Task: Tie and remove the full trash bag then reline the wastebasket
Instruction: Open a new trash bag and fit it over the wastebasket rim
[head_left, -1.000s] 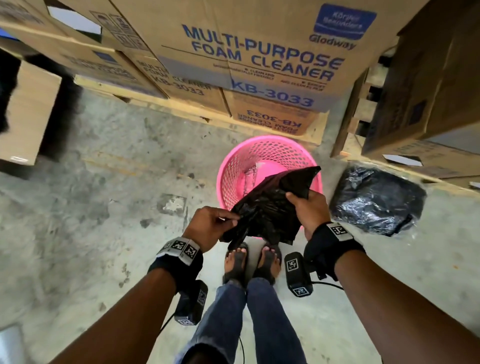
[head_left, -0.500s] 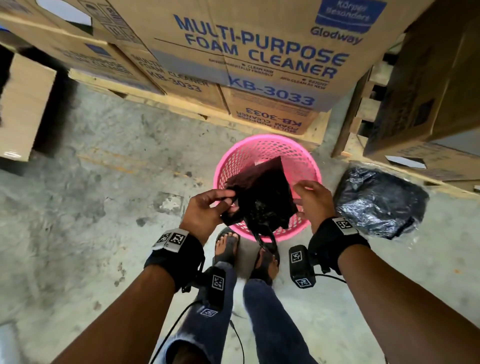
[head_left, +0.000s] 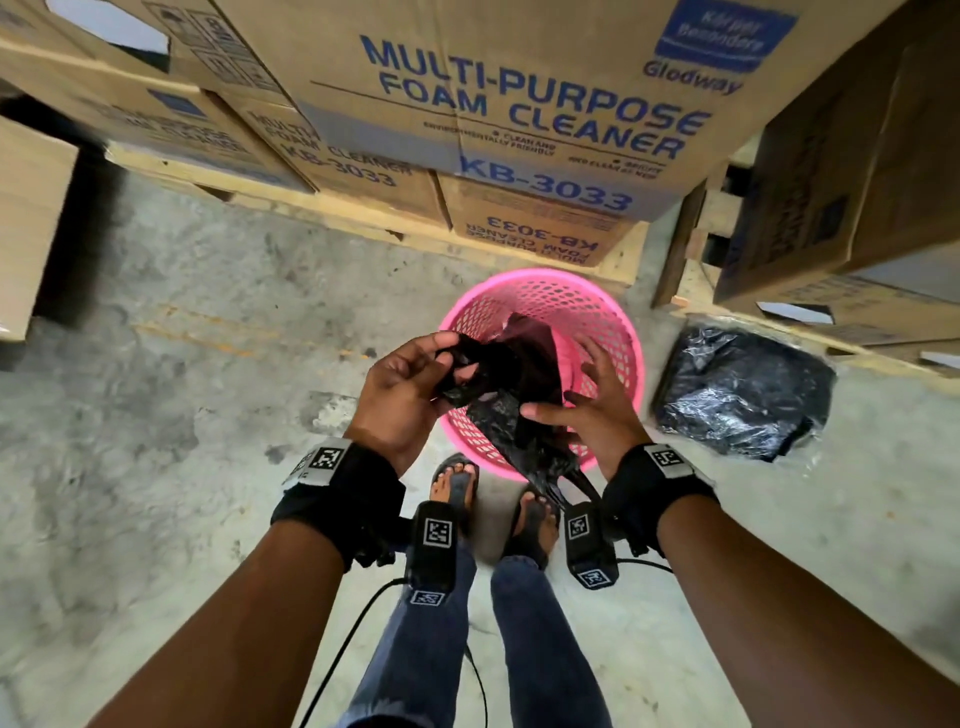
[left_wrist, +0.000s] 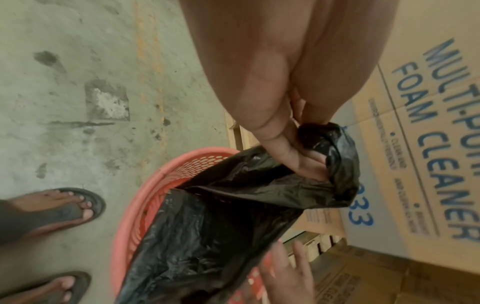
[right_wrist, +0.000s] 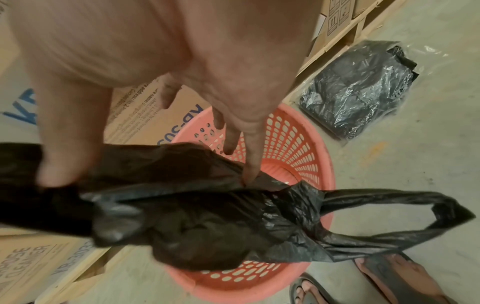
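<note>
An empty pink mesh wastebasket (head_left: 550, 278) stands on the concrete floor in front of my feet. Above its near rim hangs a crumpled black trash bag (head_left: 519, 374). My left hand (head_left: 452, 364) pinches a bunched edge of the trash bag (left_wrist: 207, 236) between thumb and fingers. My right hand (head_left: 576, 384) is spread with straight fingers. Its thumb and index fingertip touch the bag (right_wrist: 194, 216). The bag's handle loops (right_wrist: 389, 195) dangle toward my sandals. Through the wastebasket's (right_wrist: 298, 144) holes I see nothing inside it.
A clear-wrapped pack of black bags (head_left: 737, 389) lies on the floor just right of the basket. Stacked cardboard foam-cleaner boxes (head_left: 519, 104) on a wooden pallet (head_left: 363, 223) rise directly behind it, with more boxes (head_left: 857, 156) at right. Bare concrete floor (head_left: 182, 415) spreads to the left.
The folded bag has come partly undone and now hangs crumpled. My right hand has let go of its corner and spread its fingers against it. My left hand keeps its pinch.
</note>
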